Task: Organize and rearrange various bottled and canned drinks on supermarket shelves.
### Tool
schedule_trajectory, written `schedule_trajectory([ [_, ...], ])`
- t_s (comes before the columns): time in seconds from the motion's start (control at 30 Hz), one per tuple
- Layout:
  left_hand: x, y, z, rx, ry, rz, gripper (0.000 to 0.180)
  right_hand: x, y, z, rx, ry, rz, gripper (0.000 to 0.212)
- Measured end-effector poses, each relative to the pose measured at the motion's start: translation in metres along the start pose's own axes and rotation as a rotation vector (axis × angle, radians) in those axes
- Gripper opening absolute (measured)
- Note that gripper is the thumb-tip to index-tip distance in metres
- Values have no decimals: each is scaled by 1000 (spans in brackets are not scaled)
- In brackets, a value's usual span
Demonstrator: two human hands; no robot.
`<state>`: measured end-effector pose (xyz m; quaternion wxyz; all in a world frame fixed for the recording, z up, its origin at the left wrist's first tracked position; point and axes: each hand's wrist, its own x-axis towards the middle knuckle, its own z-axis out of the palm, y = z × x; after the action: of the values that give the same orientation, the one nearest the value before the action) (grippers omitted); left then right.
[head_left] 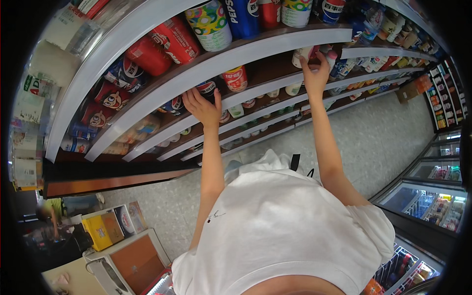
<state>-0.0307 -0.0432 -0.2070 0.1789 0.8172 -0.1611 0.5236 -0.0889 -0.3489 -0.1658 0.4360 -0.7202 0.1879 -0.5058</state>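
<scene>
My left hand [203,109] reaches onto the second shelf. Its fingers and thumb lie on either side of a dark blue drink can [207,88], which they grip. Right of that can stands a red and white cup-shaped container [235,78]. Farther right on the same shelf, my right hand [316,76] has thumb and fingers curled round a small pink and white bottle [312,52], partly hidden by the hand. A white bottle [298,56] and a pink-capped bottle [331,57] stand close on either side.
Above, the top shelf [275,43] carries red, blue and colourful patterned cans [210,27]. Lower shelves hold many bottles. Glass-door coolers [423,204] line the right side. A yellow carton [102,231] and a counter are at lower left, with another person [55,209] beyond.
</scene>
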Motion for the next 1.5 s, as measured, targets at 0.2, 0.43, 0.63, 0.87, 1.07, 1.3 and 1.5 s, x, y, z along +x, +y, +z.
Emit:
schedule_trajectory([
  [0.2,1,2,1,12,-4,7,76,10,15,16,-281,-128,-54,69],
  [0.43,0,0,2,9,8,12,76,-2,6,41,-256,-370,-45,58],
  [0.63,-2,-1,5,31,8,-1,77,-6,0,85,-212,-554,-14,56],
  [0.87,0,3,6,34,8,-10,76,-10,3,129,-76,-435,-502,36],
  [1.07,-4,-1,5,57,4,-11,75,-25,-13,125,156,-598,-381,24],
  [1.3,-7,-4,4,69,-7,-24,74,-2,-7,40,83,-236,132,33],
  [1.5,-5,-2,7,53,-12,-28,74,50,36,8,-106,170,-233,59],
])
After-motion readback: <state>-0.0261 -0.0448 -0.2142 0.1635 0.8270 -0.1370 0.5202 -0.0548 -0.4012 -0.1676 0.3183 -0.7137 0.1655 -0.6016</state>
